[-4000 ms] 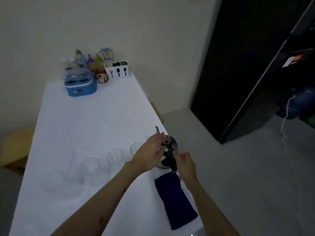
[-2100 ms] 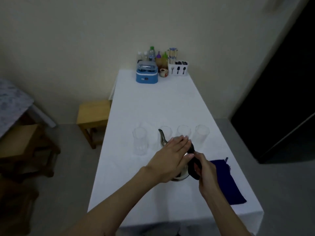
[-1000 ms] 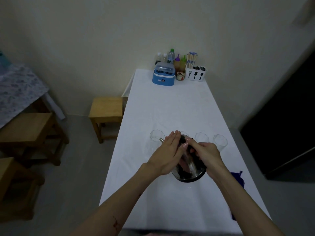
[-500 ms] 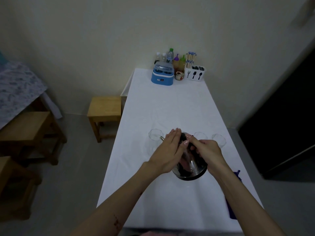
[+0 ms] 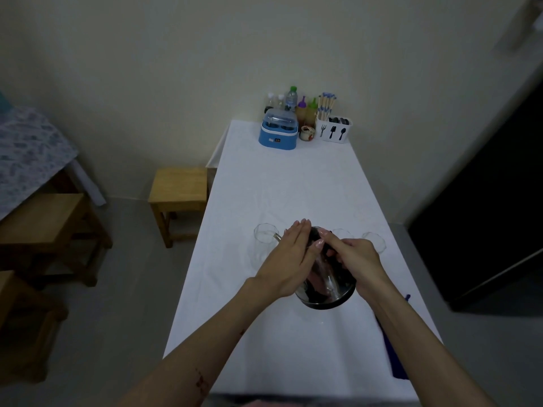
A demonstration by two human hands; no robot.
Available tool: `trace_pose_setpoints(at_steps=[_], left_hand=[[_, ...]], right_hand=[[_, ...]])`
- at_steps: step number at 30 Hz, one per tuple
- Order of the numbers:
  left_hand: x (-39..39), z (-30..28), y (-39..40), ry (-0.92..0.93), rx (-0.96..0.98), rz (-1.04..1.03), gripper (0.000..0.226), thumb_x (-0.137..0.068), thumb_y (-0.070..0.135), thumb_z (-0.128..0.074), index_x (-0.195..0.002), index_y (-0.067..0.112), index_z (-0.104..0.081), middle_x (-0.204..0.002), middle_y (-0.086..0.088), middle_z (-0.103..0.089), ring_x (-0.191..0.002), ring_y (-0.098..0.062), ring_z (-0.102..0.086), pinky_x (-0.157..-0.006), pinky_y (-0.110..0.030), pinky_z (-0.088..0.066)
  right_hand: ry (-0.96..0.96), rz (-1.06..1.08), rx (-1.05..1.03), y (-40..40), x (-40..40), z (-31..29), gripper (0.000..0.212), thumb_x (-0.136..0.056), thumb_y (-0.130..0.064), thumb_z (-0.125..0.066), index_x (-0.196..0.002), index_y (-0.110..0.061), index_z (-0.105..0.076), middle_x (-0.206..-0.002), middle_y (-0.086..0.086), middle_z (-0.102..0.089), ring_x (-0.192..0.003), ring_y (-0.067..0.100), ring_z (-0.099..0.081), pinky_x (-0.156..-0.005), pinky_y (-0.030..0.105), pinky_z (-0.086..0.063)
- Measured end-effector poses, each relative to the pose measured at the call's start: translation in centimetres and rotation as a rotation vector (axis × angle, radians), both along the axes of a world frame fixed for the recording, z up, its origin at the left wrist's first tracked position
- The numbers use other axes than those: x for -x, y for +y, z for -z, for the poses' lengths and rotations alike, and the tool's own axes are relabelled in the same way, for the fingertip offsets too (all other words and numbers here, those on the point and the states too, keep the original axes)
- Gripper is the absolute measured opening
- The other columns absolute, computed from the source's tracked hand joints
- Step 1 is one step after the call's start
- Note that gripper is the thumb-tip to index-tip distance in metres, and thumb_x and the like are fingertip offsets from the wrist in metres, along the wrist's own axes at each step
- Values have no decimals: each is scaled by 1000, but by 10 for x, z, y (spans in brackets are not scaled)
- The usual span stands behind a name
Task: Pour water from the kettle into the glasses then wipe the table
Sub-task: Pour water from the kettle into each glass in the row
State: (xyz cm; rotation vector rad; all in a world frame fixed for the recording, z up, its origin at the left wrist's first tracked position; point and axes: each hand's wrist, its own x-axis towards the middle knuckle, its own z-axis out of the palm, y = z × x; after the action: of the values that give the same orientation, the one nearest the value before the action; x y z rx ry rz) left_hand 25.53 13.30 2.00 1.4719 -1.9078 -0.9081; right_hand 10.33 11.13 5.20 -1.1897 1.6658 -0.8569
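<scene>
Mid-frame, I've got the kettle (image 5: 324, 282) tipped toward the leftmost glass (image 5: 265, 234): right hand (image 5: 354, 259) wrapped round the handle, left hand (image 5: 289, 259) flat on its side. If the spout drifts off that rim, I'm soaking the worktop (image 5: 282, 183).

No words or numbers you can read | white caddy (image 5: 334, 131) shows fork, spatula and spoon icons | blue box (image 5: 278, 129) carries a small dark label, too blurred to read
</scene>
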Motion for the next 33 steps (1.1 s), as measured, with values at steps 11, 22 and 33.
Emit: trace_pose_setpoints(at_steps=[11, 22, 33], left_hand=[[4, 4, 1, 11, 37, -23, 63, -102, 46, -19, -153, 12, -10, -162, -2, -9, -149, -10, -1, -122, -32, -3], [6, 5, 2, 18, 43, -39, 62, -102, 45, -19, -153, 10, -10, -162, -3, -9, -149, -12, 0, -122, -31, -2], [7, 4, 3, 22, 42, -31, 61, -103, 43, -18, -153, 8, -11, -162, -6, -11, -149, -14, -1, -122, -32, -2]], right_hand=[[4, -4, -2, 2, -1, -3, 53, -74, -59, -77, -80, -6, -77, -81, 8, -77, -83, 25, -71, -82, 39, -57], [11, -9, -13, 3, -2, -4, 53, -76, -58, -75, -83, -6, -77, -85, 9, -77, -86, 25, -71, -84, 40, -56], [-21, 2, -16, 5, -2, -3, 53, -77, -56, -75, -84, -4, -76, -84, 9, -76, -82, 24, -68, -82, 37, -55]])
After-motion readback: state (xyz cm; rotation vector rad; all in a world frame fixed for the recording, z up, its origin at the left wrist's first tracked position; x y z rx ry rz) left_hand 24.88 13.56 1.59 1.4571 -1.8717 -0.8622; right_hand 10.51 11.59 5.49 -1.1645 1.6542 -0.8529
